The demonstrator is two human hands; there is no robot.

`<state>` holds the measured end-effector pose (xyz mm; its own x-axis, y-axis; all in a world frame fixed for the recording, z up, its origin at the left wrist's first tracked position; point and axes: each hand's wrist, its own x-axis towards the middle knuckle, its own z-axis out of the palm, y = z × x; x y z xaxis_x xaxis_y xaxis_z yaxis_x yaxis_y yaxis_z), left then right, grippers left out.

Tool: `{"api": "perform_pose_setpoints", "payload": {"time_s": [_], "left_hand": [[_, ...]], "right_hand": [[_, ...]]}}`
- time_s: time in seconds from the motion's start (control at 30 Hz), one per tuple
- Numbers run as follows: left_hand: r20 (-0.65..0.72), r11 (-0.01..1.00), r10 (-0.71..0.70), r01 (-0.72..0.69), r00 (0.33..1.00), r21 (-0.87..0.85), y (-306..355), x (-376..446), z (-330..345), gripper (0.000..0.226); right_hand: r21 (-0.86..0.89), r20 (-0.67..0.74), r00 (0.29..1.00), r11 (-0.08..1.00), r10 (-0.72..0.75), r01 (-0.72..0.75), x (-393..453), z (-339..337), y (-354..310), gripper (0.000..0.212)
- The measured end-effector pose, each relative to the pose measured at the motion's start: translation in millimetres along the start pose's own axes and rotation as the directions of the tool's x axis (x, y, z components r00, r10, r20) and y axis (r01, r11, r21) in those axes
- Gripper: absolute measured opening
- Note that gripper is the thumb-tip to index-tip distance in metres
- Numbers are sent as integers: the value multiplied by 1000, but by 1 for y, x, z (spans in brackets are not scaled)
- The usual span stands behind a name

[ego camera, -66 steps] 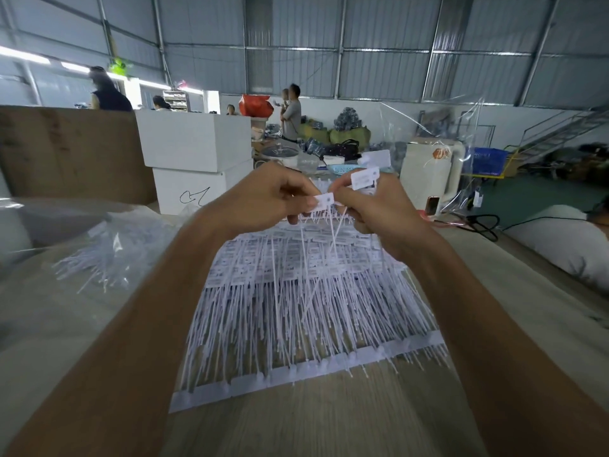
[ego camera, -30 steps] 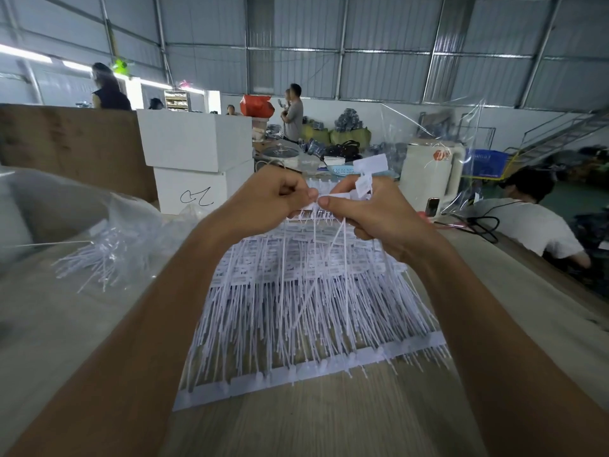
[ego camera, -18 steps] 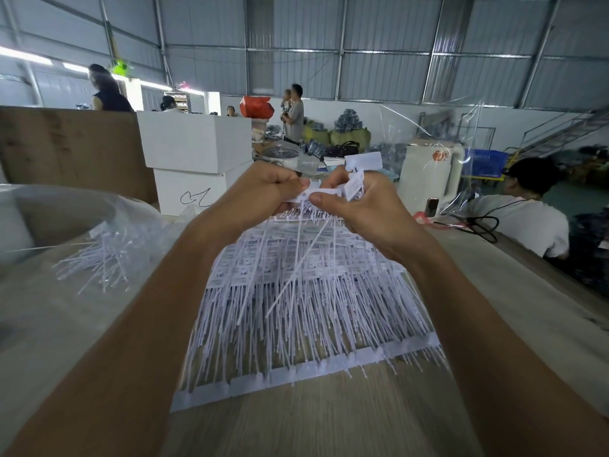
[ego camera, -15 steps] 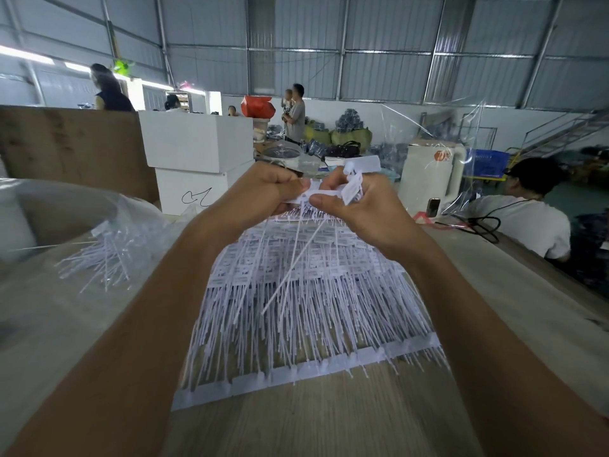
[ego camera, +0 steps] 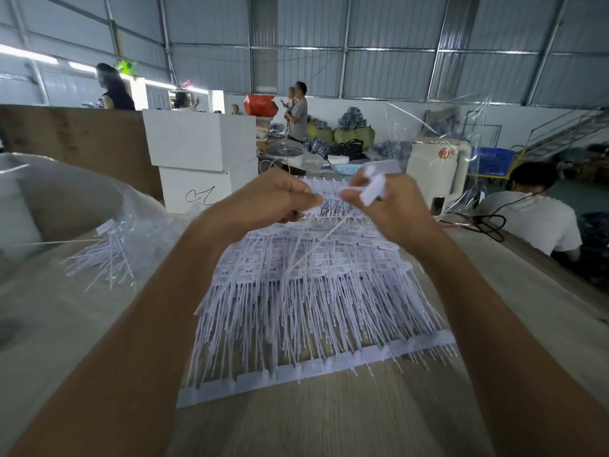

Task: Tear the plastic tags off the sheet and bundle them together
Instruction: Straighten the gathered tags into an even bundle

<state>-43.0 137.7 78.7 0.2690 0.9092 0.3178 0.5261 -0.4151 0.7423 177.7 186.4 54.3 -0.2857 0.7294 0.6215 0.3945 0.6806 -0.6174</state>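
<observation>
A wide sheet of white plastic tags lies on the wooden table, its thin tails pointing toward me and ending at a white strip along the near edge. My left hand pinches the far end of the sheet by its tag heads. My right hand grips a small bunch of torn-off tags, whose heads stick up between the fingers. One long tail hangs from that bunch down over the sheet.
A clear plastic bag lies at the left, with loose tags beside it. White boxes stand behind the sheet. A person in a white shirt sits at the right beyond the table edge. A black cable lies near them.
My right hand has pulled away to the right from the left hand, taking a tag off the sheet. The left hand has stayed on the sheet's far end.
</observation>
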Motion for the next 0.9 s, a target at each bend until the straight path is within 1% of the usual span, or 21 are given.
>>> {"api": "perform_pose_setpoints", "payload": {"time_s": [0.03,0.07,0.1,0.13,0.17,0.2,0.23,0.27,0.33,0.4,0.43,0.5,0.6,0.7,0.77,0.9], "left_hand": [[37,1000,23,-23,999,2,0,-3,-3,49],[43,999,44,-45,998,4,0,-6,-8,49],[24,998,62,-63,998,14,-1,-7,-12,49],[2,996,76,-76,997,47,-2,-8,-15,47],[0,993,85,-84,996,86,-3,-8,-16,42],[20,989,87,-89,996,114,-3,-7,-16,33],[60,988,80,-87,995,126,-2,-7,-15,22],[108,987,67,-81,992,135,0,-7,-13,17],[169,985,53,-80,984,152,1,-6,-8,19],[163,983,76,-102,984,153,3,-5,-4,17],[142,980,95,-118,985,158,3,-5,-3,15],[85,978,129,-141,988,155,3,-4,-4,11],[14,982,159,-159,987,102,1,-3,-7,10],[-1,984,164,-163,987,77,0,-2,-8,13],[2,988,151,-151,989,40,-1,-1,-8,17],[9,991,129,-129,992,27,-3,0,-6,20]], "right_hand": [[-1,-87,995,999,43,-43,-1,-11,10,15],[33,-160,984,997,76,-72,-2,-23,20,16],[100,-199,975,991,103,-85,-5,-35,27,17],[183,-194,973,979,129,-93,-7,-42,31,17],[252,-155,977,962,146,-104,-8,-45,33,17],[279,-101,984,953,150,-116,-9,-44,32,17],[257,-49,989,959,140,-123,-8,-40,29,15],[213,0,992,970,123,-120,-8,-34,24,12],[140,98,992,986,81,-95,-7,-18,13,7],[123,208,977,989,56,-83,-6,-3,2,3],[124,244,968,988,59,-91,-6,4,-2,5],[164,276,956,975,98,-147,-5,13,-7,11],[297,313,936,920,160,-256,-4,14,-9,10],[375,317,929,874,192,-309,-4,9,-9,15],[407,325,925,853,198,-326,-3,6,-9,14],[406,358,914,850,191,-337,-3,12,-9,15]]}}
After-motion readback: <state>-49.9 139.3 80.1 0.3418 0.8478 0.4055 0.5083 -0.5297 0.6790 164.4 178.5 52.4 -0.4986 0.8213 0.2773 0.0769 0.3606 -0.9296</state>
